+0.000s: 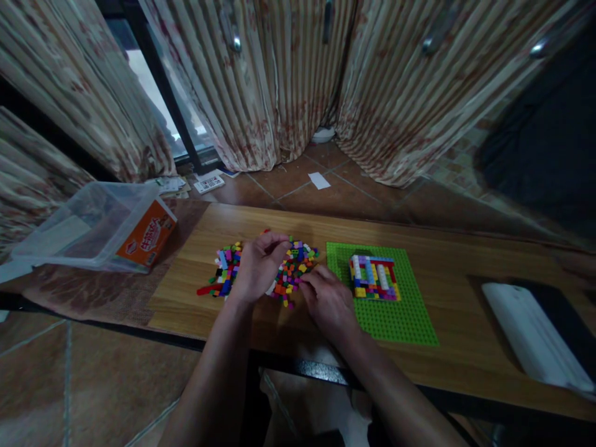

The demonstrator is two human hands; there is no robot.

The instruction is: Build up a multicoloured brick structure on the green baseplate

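Observation:
A loose pile of small toy bricks (291, 268) in many colours lies on the wooden table. Over its middle is my left hand (258, 267), thumb and fingers drawn together; whatever may be between them is hidden. My right hand (329, 299) reaches the pile's right edge with its fingertips pinched, and I cannot make out what is in them. To the right, a green studded baseplate (395, 323) carries a low rectangular brick build (375, 277), with white and light blue bricks across its top and mixed colours along its sides.
A clear plastic bin (93, 214) with an orange label stands at the table's left end. At the right end lies a white, flat object (531, 329) beside a dark one. Striped curtains (288, 81) hang behind, with papers (319, 180) on the tiled floor.

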